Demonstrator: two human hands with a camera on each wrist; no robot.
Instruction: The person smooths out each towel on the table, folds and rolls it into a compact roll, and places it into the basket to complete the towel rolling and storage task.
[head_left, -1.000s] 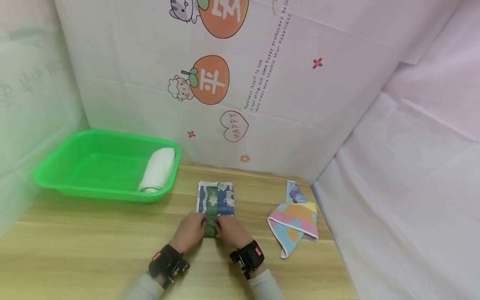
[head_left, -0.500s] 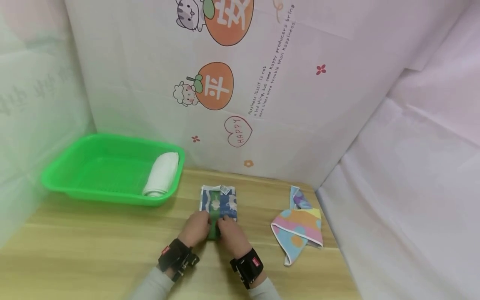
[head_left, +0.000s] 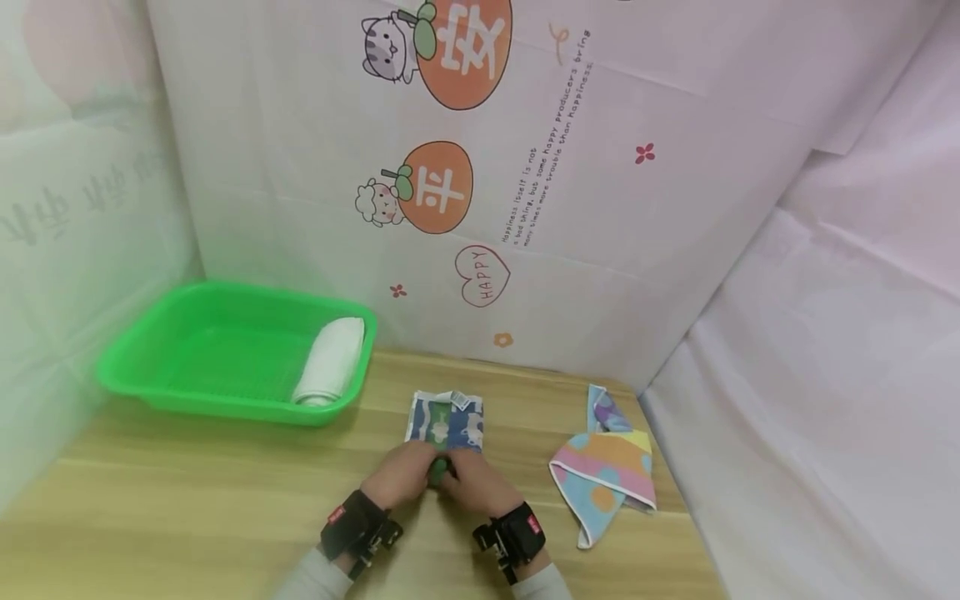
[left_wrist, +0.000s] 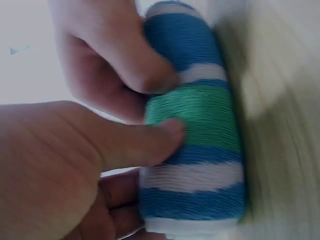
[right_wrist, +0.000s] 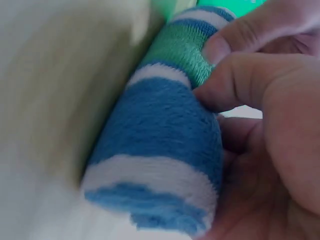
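Observation:
A blue, green and white towel (head_left: 441,421) lies on the table, its far part flat and its near end rolled up. My left hand (head_left: 401,477) and right hand (head_left: 482,482) grip the roll side by side, almost meeting over its green band. Seen from the left wrist, the left thumb (left_wrist: 155,140) presses on the striped roll (left_wrist: 200,115), with the other thumb beside it. The right wrist view shows the roll's spiral end (right_wrist: 155,207) and the right thumb (right_wrist: 220,87) on top, fingers curled beneath. In the head view the hands cover most of the roll.
A green plastic basket (head_left: 232,408) stands at the back left, with a rolled white towel (head_left: 332,360) against its right side. To the right lies a crumpled multicoloured towel (head_left: 603,467) near the table (head_left: 225,508) edge. Printed white cloth walls (head_left: 570,308) enclose the table.
Both hands have rolled the towel further toward its far end, so less flat cloth shows. They have drawn closer together. The head view has shifted, lowering everything in the picture.

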